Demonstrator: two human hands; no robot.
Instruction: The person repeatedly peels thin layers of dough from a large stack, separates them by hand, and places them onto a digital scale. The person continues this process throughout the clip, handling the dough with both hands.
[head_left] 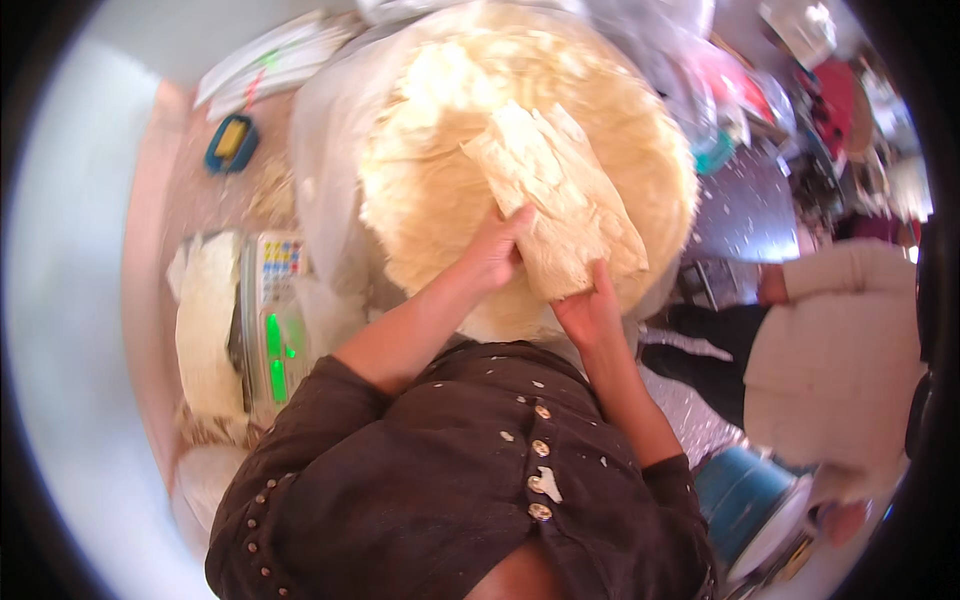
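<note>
Both hands hold a folded bundle of thin, pale yellow sheets, wrinkled and with ragged upper edges; they look like thin flatbread. My left hand grips its left edge, thumb on top. At the lower right corner, my right hand has its thumb up along the side and its fingers beneath. Under the bundle spreads a wide round heap of similar pale sheets, layered and ruffled, with clear plastic around its rim.
To the left stands a scale with coloured keys and a lit green display, beside a pale folded sheet. Farther back are a blue dish with a yellow block and white bags. Another person is at right, near a blue round container.
</note>
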